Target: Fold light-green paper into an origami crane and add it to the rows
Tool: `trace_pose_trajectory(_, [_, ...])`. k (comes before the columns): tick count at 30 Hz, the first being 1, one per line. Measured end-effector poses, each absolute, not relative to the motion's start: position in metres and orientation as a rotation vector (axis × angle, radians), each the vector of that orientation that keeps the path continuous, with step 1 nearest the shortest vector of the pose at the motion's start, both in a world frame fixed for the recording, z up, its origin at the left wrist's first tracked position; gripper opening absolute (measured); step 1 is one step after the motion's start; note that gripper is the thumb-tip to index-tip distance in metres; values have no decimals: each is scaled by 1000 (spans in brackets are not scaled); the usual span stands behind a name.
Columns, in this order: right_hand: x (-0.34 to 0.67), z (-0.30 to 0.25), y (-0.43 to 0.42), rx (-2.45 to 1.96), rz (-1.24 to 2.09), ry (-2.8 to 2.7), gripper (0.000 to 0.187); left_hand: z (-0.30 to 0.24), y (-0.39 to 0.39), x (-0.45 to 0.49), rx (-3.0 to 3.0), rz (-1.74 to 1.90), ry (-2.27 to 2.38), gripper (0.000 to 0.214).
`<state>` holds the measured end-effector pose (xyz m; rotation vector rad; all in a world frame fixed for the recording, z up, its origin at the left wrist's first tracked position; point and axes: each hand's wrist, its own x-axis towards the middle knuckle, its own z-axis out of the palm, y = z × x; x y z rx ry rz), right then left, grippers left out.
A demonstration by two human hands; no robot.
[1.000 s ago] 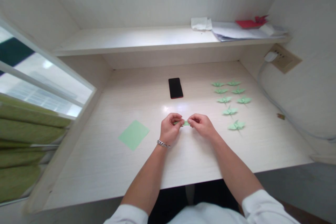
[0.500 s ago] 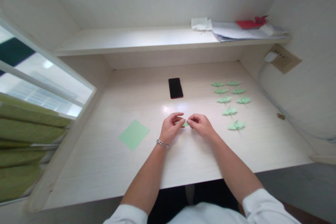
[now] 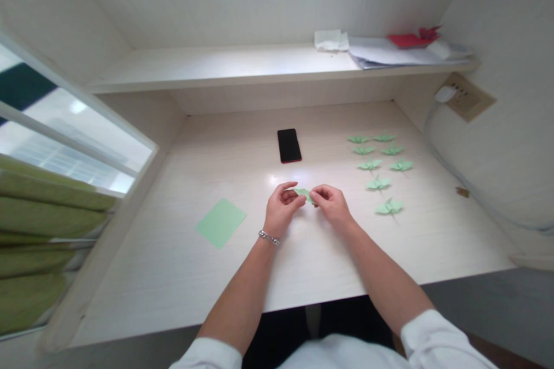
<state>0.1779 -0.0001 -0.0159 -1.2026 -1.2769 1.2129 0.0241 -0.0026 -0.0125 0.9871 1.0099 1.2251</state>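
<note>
While both hands hover over the middle of the tabletop [image 3: 173,277], the left hand [image 3: 280,212] and right hand [image 3: 332,207] each pinch one end of a folded green paper piece [image 3: 303,192], fingers closed on it. It looks feather-light and thin, so it probably creases or tears easily. Best held gently by the folded edges with the fingertips. A flat green sheet [image 3: 220,222] sits toward the left edge, green paper cranes [image 3: 379,184] line up toward the right edge, and a phone [image 3: 289,145] lies further back.
</note>
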Motion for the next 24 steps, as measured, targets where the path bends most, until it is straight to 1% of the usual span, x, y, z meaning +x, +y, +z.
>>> trace_pose_trajectory(4, [173,-20,1,-1183,1216,-1200,24,-16,-2,27,1003,1261,1008,48])
trace_pose_trajectory(9, [174,-20,1,-1219,1212,-1323,24,-17,-2,26,993,1301,1049,42])
trace_pose_trajectory(13, [175,-21,0,-1222,1223,-1361,23,-17,-5,26,1045,1250,1094,43])
trace_pose_trajectory(18, [173,-22,-2,-1277,1153,-1340,21,-18,-6,27,1078,1255,1171,44])
trace_pose_trajectory(24, [171,-19,0,-1221,1234,-1196,28,-16,-2,27,1047,1293,1225,39])
